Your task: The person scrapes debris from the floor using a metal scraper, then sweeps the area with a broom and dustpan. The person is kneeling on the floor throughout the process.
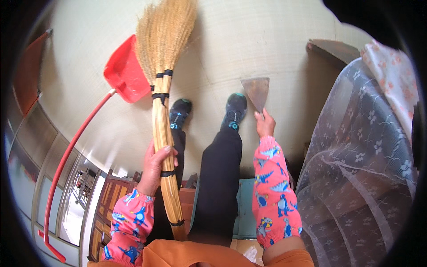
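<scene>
My left hand (pixel 154 166) is wrapped around the pale handle of a straw broom (pixel 162 128), whose bound stalks carry several black ties. Its bristles fan out towards the top of the view and cover the edge of a red dustpan (pixel 127 71). The dustpan lies on the floor at the left, its long red handle curving down the left side. In my right hand (pixel 266 124) is a putty knife or scraper with a wide, stained triangular blade (pixel 257 89) pointing away from me. That hand hides the scraper's handle. Both forearms wear pink printed sleeve covers.
My dark shoes (pixel 236 107) stand on the pale floor (pixel 213 40). A white lace cover (pixel 353 140) drapes over furniture on the right. Wooden furniture (pixel 108 200) and glazed door panels (pixel 50 193) are at the lower left. A reddish-brown panel (pixel 30 73) stands at far left.
</scene>
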The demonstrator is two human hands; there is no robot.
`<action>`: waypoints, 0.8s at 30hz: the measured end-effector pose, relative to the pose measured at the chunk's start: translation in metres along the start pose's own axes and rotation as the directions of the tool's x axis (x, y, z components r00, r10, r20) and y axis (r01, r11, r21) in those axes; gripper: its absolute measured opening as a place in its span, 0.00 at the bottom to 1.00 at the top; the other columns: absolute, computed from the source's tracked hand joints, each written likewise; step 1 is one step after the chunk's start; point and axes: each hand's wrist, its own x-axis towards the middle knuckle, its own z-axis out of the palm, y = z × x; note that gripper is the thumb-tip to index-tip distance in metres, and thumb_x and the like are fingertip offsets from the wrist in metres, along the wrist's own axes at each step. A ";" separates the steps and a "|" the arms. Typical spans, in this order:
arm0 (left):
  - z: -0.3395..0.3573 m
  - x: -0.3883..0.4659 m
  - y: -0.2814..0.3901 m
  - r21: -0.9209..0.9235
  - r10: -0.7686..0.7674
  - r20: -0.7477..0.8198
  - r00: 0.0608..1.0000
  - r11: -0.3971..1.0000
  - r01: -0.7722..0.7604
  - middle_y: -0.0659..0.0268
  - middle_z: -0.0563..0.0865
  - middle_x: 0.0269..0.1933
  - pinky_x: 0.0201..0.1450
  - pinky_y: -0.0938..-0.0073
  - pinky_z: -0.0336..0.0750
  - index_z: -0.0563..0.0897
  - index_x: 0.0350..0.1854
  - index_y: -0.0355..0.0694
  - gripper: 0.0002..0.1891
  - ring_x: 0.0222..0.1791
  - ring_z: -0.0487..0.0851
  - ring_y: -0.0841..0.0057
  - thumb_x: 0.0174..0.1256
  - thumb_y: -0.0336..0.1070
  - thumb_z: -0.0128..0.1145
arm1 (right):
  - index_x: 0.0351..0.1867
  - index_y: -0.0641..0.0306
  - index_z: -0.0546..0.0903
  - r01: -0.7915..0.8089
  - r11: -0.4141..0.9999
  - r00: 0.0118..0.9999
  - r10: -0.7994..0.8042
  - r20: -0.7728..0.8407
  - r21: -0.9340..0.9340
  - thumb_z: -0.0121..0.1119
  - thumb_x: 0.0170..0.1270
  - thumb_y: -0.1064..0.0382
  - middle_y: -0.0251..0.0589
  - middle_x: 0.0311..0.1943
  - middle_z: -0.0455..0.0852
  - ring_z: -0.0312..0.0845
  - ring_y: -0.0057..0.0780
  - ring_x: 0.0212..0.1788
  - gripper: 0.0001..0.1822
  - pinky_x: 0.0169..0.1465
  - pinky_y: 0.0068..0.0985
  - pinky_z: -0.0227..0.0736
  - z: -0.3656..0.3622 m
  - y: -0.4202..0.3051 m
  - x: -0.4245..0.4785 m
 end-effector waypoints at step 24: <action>-0.001 -0.031 0.023 -0.148 0.115 0.003 0.993 0.983 -0.113 0.63 0.79 0.29 0.26 0.78 0.75 0.70 0.48 0.39 0.16 0.22 0.79 0.78 0.63 0.40 0.56 | 0.44 0.65 0.71 -0.542 0.464 0.824 0.130 0.552 0.701 0.58 0.62 0.65 0.34 0.24 0.73 0.71 0.21 0.18 0.12 0.19 0.20 0.65 -0.057 -0.171 -0.180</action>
